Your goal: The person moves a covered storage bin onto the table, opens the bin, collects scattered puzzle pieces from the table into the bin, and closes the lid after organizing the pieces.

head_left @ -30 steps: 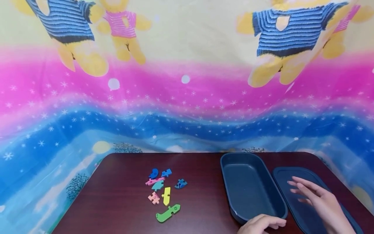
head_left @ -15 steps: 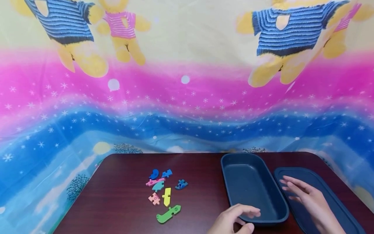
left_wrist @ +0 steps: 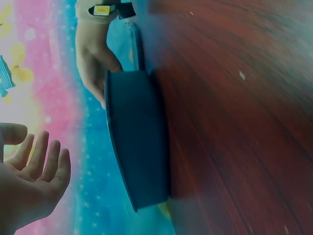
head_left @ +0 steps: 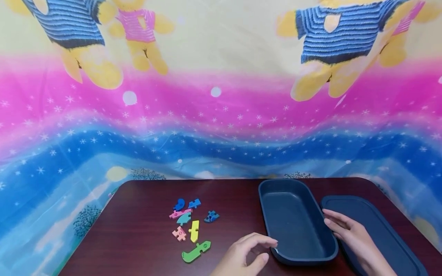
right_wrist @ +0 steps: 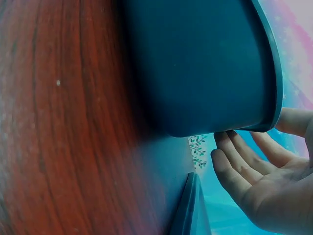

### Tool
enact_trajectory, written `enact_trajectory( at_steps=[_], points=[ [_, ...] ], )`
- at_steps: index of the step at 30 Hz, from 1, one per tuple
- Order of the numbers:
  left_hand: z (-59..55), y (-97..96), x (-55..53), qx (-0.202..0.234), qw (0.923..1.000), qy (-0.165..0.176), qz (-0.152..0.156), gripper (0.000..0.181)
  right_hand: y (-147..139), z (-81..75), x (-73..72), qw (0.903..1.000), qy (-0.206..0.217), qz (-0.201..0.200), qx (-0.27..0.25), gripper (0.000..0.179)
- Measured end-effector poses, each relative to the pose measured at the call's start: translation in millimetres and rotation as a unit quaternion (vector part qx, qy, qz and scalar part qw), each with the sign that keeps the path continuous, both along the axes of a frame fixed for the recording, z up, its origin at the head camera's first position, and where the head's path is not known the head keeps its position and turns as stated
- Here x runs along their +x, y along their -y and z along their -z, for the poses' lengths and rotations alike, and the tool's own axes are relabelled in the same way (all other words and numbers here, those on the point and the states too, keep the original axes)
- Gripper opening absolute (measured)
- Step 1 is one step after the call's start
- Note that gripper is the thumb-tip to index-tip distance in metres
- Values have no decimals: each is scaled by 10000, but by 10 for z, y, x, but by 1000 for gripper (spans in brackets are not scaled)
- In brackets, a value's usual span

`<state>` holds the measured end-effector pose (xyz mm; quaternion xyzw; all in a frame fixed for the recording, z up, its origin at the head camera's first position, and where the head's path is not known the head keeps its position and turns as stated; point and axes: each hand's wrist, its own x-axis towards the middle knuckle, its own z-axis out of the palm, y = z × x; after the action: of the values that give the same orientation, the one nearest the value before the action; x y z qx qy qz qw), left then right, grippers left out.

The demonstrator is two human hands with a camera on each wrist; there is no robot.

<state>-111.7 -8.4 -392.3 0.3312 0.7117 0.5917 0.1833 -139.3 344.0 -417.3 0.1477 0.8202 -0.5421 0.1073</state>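
A dark blue-grey rectangular box (head_left: pixel 293 222) with rounded corners stands on the table, its inside bare. My right hand (head_left: pixel 353 235) is at its right long side; in the right wrist view, the fingertips (right_wrist: pixel 222 159) meet the outer wall below the rim, and the thumb is by the rim. My left hand (head_left: pixel 243 255) hovers by the front left corner, fingers loosely bent and thumb apart. In the left wrist view, a gap shows between that hand and the box wall (left_wrist: pixel 137 142). Right of the box lies a flat matching lid (head_left: pixel 383 234), partly covered by my right hand.
Several colourful puzzle pieces lie left of the box, among them a green one (head_left: pixel 196 252), a yellow one (head_left: pixel 195 231) and a dark blue one (head_left: pixel 211 216). The dark red-brown table (head_left: pixel 138 230) ends at a printed cloth backdrop (head_left: pixel 214 115).
My left hand has moved left from the box's front edge to its front left corner. My right hand has shifted left from over the lid to the box's right side.
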Motion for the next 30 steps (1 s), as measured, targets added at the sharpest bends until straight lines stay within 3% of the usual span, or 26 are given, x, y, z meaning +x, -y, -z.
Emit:
enact_trajectory(
  at_steps=[5, 10, 15, 17, 20, 23, 30],
  points=[
    [12, 138, -36, -236, 9984, -498, -138, 28, -13, -4, 19, 10000, 24, -91, -18, 82],
    [180, 308, -111, -357, 9956, -850, -142, 27, -27, 23, 24, 9997, 41, -245, -14, 83],
    [324, 471, -185, -631, 9944, -845, -20, 28, -49, 44, 9, 9996, 47, -275, -45, 82],
    [299, 527, -164, -608, 9955, -722, -32, 28, -56, 43, 6, 9995, 53, -294, -51, 82],
    [264, 603, -133, -563, 9950, -819, -124, 28, -63, 39, -1, 9995, 65, -317, -45, 83],
    [262, 679, -130, -645, 9913, -1126, -237, 26, -61, 42, -3, 9995, 83, -295, -36, 84],
    [338, 878, -170, -981, 9733, -2025, -456, 24, -62, 53, -8, 9995, 136, -264, 105, 83]
  ],
)
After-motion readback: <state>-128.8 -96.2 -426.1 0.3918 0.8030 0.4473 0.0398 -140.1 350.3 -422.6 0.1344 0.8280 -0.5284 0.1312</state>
